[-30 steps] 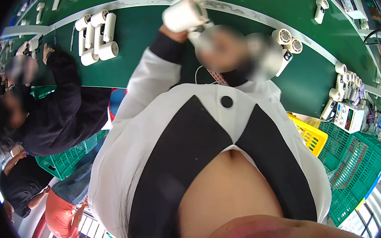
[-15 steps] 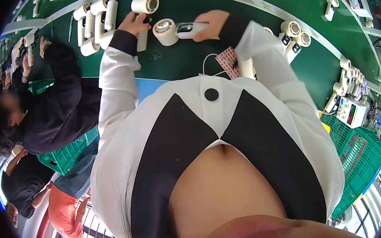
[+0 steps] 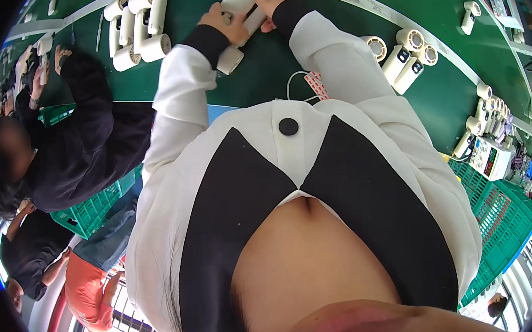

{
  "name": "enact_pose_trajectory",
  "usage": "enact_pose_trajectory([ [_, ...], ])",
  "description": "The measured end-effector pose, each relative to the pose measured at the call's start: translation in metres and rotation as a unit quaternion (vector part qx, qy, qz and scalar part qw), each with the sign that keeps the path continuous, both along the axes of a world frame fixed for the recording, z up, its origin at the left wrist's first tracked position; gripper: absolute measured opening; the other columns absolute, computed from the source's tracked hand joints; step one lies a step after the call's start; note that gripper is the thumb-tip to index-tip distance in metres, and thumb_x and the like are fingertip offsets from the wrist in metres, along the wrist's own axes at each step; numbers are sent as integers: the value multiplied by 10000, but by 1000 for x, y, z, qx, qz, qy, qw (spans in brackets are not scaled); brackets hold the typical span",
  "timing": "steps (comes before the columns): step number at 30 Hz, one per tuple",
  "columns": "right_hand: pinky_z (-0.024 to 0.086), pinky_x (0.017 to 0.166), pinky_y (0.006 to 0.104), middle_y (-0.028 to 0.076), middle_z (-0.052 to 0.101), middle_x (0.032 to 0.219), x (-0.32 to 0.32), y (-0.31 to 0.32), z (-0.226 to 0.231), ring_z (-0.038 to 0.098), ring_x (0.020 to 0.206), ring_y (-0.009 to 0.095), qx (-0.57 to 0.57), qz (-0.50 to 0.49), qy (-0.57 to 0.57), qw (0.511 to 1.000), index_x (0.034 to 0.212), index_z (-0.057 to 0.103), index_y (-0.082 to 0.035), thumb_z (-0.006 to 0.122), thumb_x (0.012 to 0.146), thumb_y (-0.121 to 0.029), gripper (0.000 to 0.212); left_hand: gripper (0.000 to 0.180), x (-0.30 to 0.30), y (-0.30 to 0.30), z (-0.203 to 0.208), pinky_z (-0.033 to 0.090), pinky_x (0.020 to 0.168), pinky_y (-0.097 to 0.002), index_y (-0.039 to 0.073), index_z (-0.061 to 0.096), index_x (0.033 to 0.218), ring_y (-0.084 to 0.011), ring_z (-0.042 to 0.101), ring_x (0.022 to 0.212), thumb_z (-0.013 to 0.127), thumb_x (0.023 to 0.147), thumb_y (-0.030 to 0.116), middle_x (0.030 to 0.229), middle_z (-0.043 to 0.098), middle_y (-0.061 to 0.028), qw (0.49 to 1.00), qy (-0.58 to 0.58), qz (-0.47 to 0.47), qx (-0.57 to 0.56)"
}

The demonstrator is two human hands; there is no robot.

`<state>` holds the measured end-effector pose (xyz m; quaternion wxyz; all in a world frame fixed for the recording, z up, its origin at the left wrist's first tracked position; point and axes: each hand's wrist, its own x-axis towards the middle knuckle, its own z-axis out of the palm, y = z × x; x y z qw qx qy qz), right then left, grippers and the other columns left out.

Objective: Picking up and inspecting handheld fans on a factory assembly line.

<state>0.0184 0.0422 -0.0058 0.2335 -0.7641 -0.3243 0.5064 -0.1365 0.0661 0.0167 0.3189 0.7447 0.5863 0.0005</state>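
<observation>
At the far middle of the green tabletop (image 3: 282,57), both my hands are closed round a white handheld fan (image 3: 255,23). My left hand (image 3: 218,22) grips it from the left, with the thumb across its handle. From the right, my right hand (image 3: 272,7) pinches it beside a dark slot in the handle. A pale rounded part (image 3: 238,1) shows beyond my left fingers. Just below my left hand lies a cream fan head (image 3: 230,60), partly covered by the cuff; whether it belongs to the held fan, I cannot tell.
Several white fans (image 3: 140,26) stand grouped at the far left, beside a thin tool (image 3: 100,32). More fans (image 3: 406,68) lie at the right. A red-and-white patterned sheet (image 3: 316,85) lies near my right sleeve. Green crates (image 3: 502,227) stand lower right. A co-worker (image 3: 69,158) sits left.
My hands have come together; the right moved left and away from me with its fan. My left hand shifted right. The fan that stood beyond my left hand no longer shows there.
</observation>
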Motion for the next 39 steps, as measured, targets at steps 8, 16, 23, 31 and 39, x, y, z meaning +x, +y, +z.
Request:
enact_pose_trajectory([
  [8, 454, 653, 344, 157, 618, 787, 1, -14, 15, 566, 725, 345, 165, 105, -262, 945, 823, 597, -5, 455, 734, -435, 461, 739, 20, -11, -14, 388, 767, -423, -18, 380, 1155, -301, 497, 916, 546, 690, 532, 1057, 483, -170, 979, 144, 50, 134],
  [16, 435, 598, 303, 89, 613, 725, 36, -71, 64, 552, 656, 283, 296, 77, -157, 939, 750, 598, -39, 469, 750, -338, 327, 662, -11, 61, -2, 347, 833, -512, 55, 453, 1153, -360, 472, 999, 487, 721, 555, 1055, 514, -182, 923, 299, 157, 186],
  [23, 431, 581, 312, 83, 587, 691, 123, -156, 91, 534, 622, 250, 304, -94, -264, 910, 754, 596, -55, 512, 746, -272, 233, 361, -8, 103, 0, 409, 867, -386, 85, 478, 1125, -290, 503, 1029, 397, 825, 267, 1092, 527, -148, 889, 323, -229, 230],
  [31, 458, 670, 375, 116, 578, 875, 280, -342, 49, 551, 794, 272, -89, -433, -426, 789, 852, 589, -65, 524, 703, -292, 279, 426, -46, 89, 12, 343, 905, -396, 103, 449, 1129, -296, 449, 1051, 348, 817, 374, 1145, 469, -143, 919, 301, -55, 249],
  [39, 389, 820, 398, 121, 505, 1042, 367, -490, -11, 454, 1031, 276, -331, -497, -505, 623, 1010, 522, -115, 621, 667, -385, 448, 403, 88, 93, 33, 382, 827, -363, 81, 520, 1033, -288, 491, 952, 429, 774, 376, 1037, 534, -124, 913, 12, -73, 402],
])
